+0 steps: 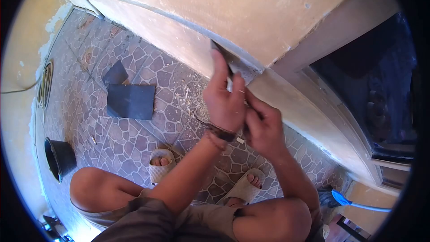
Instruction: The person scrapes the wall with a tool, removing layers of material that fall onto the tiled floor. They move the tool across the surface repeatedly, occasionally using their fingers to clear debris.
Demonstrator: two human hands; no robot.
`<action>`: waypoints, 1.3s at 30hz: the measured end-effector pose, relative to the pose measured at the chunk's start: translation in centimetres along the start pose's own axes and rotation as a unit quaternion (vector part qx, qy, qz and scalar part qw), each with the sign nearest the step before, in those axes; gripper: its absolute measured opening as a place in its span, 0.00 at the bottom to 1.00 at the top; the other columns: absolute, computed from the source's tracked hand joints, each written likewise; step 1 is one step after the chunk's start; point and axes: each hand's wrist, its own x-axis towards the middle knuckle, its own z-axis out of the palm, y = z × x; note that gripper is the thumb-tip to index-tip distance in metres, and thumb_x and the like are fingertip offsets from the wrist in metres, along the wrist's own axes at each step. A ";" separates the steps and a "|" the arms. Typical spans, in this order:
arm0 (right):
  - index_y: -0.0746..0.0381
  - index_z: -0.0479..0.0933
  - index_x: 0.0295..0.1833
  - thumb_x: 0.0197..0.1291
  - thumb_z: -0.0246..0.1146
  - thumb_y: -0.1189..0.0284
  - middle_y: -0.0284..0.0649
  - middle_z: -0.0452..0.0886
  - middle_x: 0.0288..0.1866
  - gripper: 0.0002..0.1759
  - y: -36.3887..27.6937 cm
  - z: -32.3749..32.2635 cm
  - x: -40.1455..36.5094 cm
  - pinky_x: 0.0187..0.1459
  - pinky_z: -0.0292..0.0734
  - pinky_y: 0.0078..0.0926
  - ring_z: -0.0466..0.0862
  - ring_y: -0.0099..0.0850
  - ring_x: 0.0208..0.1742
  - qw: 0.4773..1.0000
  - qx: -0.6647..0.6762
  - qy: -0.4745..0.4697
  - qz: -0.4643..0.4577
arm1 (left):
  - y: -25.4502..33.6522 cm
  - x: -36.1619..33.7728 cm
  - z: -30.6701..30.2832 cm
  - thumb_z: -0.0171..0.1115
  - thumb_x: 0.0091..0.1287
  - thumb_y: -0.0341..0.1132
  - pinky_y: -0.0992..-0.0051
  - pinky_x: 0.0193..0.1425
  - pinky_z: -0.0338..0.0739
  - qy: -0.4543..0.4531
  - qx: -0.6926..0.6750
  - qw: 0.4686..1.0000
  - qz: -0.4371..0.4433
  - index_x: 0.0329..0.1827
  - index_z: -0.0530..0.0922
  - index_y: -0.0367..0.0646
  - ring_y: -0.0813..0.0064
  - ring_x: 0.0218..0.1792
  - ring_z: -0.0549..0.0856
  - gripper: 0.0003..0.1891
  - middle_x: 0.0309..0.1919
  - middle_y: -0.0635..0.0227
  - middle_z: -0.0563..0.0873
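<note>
Person squats by a wall (pixel 268 13). Left hand (pixel 224 103) grips a dark piece (pixel 222 56) pressed to its foot; right hand (pixel 264 127) curls just beside, its grip hidden. Tiles (pixel 130 101) lie nearby.

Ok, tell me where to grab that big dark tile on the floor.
Probably the edge facing the wall, approached from that side. The dark tile lies flat and thin on the floor, so fingertips must hook under an edge; a smaller dark piece crowds the opposite far corner, this edge is free.

Head view looks steeply down, seemingly close above left hand (pixel 225 103), right hand (pixel 265 127), floor (pixel 134 139).
</note>
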 end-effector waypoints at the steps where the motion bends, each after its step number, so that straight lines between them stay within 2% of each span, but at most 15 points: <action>1: 0.68 0.68 0.66 0.65 0.52 0.75 0.30 0.74 0.25 0.23 0.1 0.6 0.5 0.26 0.66 0.17 0.69 0.15 0.25 1.000 0.003 -0.006 -0.003 | 0.3 0.0 0.0 0.56 0.65 0.27 0.73 0.47 0.77 -0.007 0.043 0.999 -0.002 0.70 0.59 0.31 0.62 0.44 0.85 0.30 0.47 0.43 0.82; 3: 0.68 0.69 0.65 0.65 0.52 0.75 0.31 0.75 0.25 0.23 -0.1 0.4 0.4 0.26 0.66 0.17 0.69 0.15 0.24 0.999 -0.020 -0.007 -0.034 | 1.2 -1.5 -0.5 0.56 0.66 0.27 0.74 0.48 0.77 -0.016 0.126 0.992 -0.008 0.70 0.60 0.31 0.62 0.45 0.86 0.29 0.47 0.44 0.83; 4: 0.68 0.69 0.65 0.65 0.52 0.76 0.31 0.74 0.25 0.23 0.1 -0.6 -0.8 0.25 0.66 0.17 0.69 0.14 0.24 0.997 -0.045 0.001 -0.064 | 0.6 -2.7 -0.1 0.56 0.65 0.27 0.72 0.52 0.77 -0.038 0.120 0.992 0.018 0.70 0.61 0.32 0.59 0.54 0.83 0.29 0.56 0.42 0.78; 7: 0.69 0.67 0.66 0.66 0.50 0.77 0.30 0.73 0.23 0.23 0.3 -2.4 -3.7 0.23 0.65 0.16 0.69 0.14 0.21 0.998 0.007 0.013 0.060 | -0.5 -4.8 1.7 0.56 0.64 0.27 0.70 0.54 0.77 -0.039 0.113 0.979 0.165 0.70 0.62 0.33 0.54 0.61 0.77 0.29 0.64 0.41 0.70; 10: 0.69 0.65 0.68 0.66 0.48 0.78 0.29 0.73 0.23 0.24 0.4 -2.2 -4.8 0.22 0.63 0.15 0.68 0.14 0.21 0.993 0.071 0.025 0.093 | 0.5 -5.0 1.5 0.55 0.62 0.23 0.70 0.64 0.69 -0.080 0.083 0.988 0.100 0.69 0.60 0.29 0.53 0.69 0.65 0.30 0.69 0.40 0.61; 12: 0.69 0.64 0.68 0.66 0.47 0.79 0.29 0.73 0.23 0.24 0.6 -1.9 -4.3 0.23 0.63 0.14 0.69 0.14 0.21 0.995 0.058 0.018 0.076 | 0.4 -4.5 1.1 0.55 0.63 0.25 0.68 0.60 0.74 -0.070 0.099 0.984 0.128 0.69 0.61 0.30 0.51 0.66 0.70 0.30 0.68 0.39 0.63; 15: 0.66 0.68 0.66 0.70 0.45 0.75 0.29 0.73 0.20 0.21 2.3 -0.5 -3.6 0.13 0.59 0.14 0.66 0.14 0.12 0.998 -0.013 0.064 -0.016 | 0.1 -3.4 1.0 0.55 0.63 0.25 0.67 0.57 0.76 -0.073 0.103 0.981 0.147 0.69 0.62 0.30 0.51 0.65 0.72 0.29 0.67 0.38 0.64; 21: 0.67 0.69 0.64 0.71 0.46 0.74 0.28 0.74 0.21 0.20 0.8 -2.8 -4.6 0.14 0.58 0.14 0.67 0.13 0.13 0.999 -0.014 0.042 0.010 | 0.4 -4.8 2.5 0.56 0.62 0.23 0.70 0.53 0.78 -0.031 0.084 0.983 0.161 0.69 0.62 0.32 0.53 0.61 0.77 0.30 0.65 0.38 0.67; 22: 0.68 0.69 0.64 0.69 0.47 0.75 0.31 0.75 0.24 0.20 0.2 -2.8 -4.2 0.20 0.62 0.14 0.69 0.14 0.19 0.999 -0.013 0.041 0.017 | 0.7 -4.7 2.9 0.56 0.61 0.22 0.71 0.53 0.78 -0.024 0.087 0.982 0.169 0.69 0.62 0.32 0.55 0.60 0.78 0.30 0.64 0.38 0.69; 24: 0.70 0.69 0.64 0.66 0.50 0.78 0.36 0.79 0.30 0.22 -0.3 -2.0 -3.0 0.31 0.70 0.16 0.74 0.16 0.30 0.999 -0.008 0.032 0.036 | 0.4 -3.4 2.0 0.56 0.61 0.22 0.73 0.53 0.77 -0.017 0.040 0.996 0.077 0.70 0.62 0.32 0.61 0.57 0.81 0.30 0.61 0.40 0.73; 25: 0.70 0.69 0.64 0.66 0.50 0.78 0.38 0.79 0.31 0.21 -0.4 -0.8 -2.0 0.33 0.71 0.17 0.75 0.17 0.31 1.000 0.000 0.027 0.004 | 0.3 -2.8 1.2 0.56 0.61 0.22 0.74 0.53 0.76 -0.015 0.019 0.999 0.025 0.70 0.62 0.32 0.64 0.56 0.82 0.30 0.59 0.41 0.76; 27: 0.71 0.70 0.63 0.65 0.50 0.78 0.42 0.80 0.33 0.21 -0.3 2.0 0.2 0.36 0.73 0.20 0.76 0.20 0.34 0.997 0.022 0.028 -0.062 | 0.1 -1.5 -0.5 0.56 0.61 0.21 0.76 0.53 0.76 -0.014 -0.053 0.998 0.005 0.70 0.62 0.32 0.68 0.54 0.82 0.31 0.56 0.45 0.79; 31: 0.70 0.67 0.65 0.65 0.50 0.77 0.45 0.80 0.34 0.23 1.3 0.1 -1.5 0.39 0.75 0.24 0.78 0.25 0.35 0.998 -0.042 0.002 -0.057 | -0.3 -2.6 -0.3 0.57 0.61 0.23 0.75 0.54 0.75 -0.045 0.040 0.994 0.090 0.70 0.62 0.31 0.68 0.57 0.80 0.31 0.59 0.46 0.77; 33: 0.70 0.64 0.66 0.66 0.49 0.77 0.44 0.80 0.33 0.23 2.0 -1.6 -2.9 0.36 0.74 0.23 0.78 0.24 0.32 0.998 -0.058 -0.005 -0.034 | -0.9 -3.8 0.8 0.58 0.59 0.24 0.73 0.57 0.74 -0.045 0.062 0.989 0.128 0.69 0.63 0.30 0.62 0.63 0.76 0.32 0.65 0.43 0.69; 39: 0.66 0.56 0.69 0.67 0.47 0.77 0.35 0.75 0.26 0.26 -3.4 -5.0 -3.6 0.23 0.67 0.20 0.73 0.19 0.20 0.985 -0.049 -0.104 0.128 | -0.2 -5.4 3.4 0.60 0.56 0.24 0.72 0.62 0.71 0.008 -0.031 0.994 0.104 0.68 0.65 0.30 0.58 0.64 0.75 0.33 0.66 0.44 0.68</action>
